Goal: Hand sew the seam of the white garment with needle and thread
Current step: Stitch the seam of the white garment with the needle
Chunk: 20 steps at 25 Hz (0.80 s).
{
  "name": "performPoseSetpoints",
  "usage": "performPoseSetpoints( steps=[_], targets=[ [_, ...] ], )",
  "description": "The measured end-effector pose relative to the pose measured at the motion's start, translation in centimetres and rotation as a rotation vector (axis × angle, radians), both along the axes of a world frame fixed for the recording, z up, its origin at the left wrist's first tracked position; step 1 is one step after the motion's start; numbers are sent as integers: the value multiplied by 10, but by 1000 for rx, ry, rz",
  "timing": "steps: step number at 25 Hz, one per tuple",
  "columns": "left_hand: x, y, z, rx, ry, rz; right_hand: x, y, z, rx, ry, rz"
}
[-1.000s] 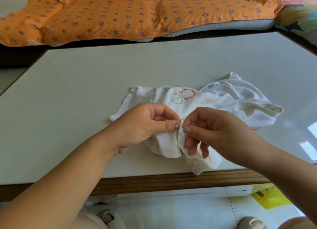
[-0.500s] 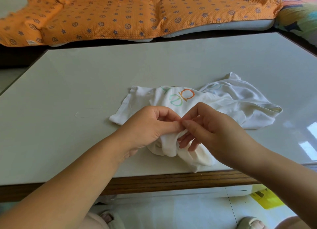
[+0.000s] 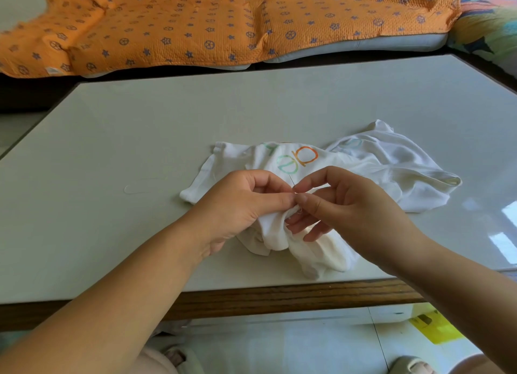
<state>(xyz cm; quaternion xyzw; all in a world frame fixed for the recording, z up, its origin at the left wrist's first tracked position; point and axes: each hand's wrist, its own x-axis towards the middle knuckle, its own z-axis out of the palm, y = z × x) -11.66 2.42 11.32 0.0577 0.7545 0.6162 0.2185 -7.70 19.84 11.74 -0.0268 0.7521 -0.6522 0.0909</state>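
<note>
A crumpled white garment (image 3: 386, 172) with green and orange letters lies near the table's front edge. My left hand (image 3: 243, 203) pinches a bunched fold of it between thumb and forefinger. My right hand (image 3: 344, 203) meets it fingertip to fingertip and pinches a thin needle (image 3: 292, 181), whose shaft sticks up and away over the printed letters. The thread at the needle is too fine to make out. The seam itself is hidden between the fingers.
The pale table (image 3: 140, 138) has a wooden front edge (image 3: 279, 298). A loose loop of white thread (image 3: 134, 189) lies left of the garment. An orange star-patterned blanket (image 3: 209, 24) covers a seat behind the table. A yellow object (image 3: 430, 326) sits on the floor.
The needle now shows above the fingertips, drawn up out of the fold. My right hand has shifted slightly up and right; my left hand keeps its pinch on the cloth.
</note>
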Motion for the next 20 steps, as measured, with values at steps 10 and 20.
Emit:
performPoseSetpoints(
  steps=[10, 20],
  targets=[
    [-1, 0, 1, 11, -1, 36, -17, 14, 8, -117, -30, -231],
    [-3, -2, 2, 8, 16, 51, -46, 42, 4, -517, -83, -507]
  ],
)
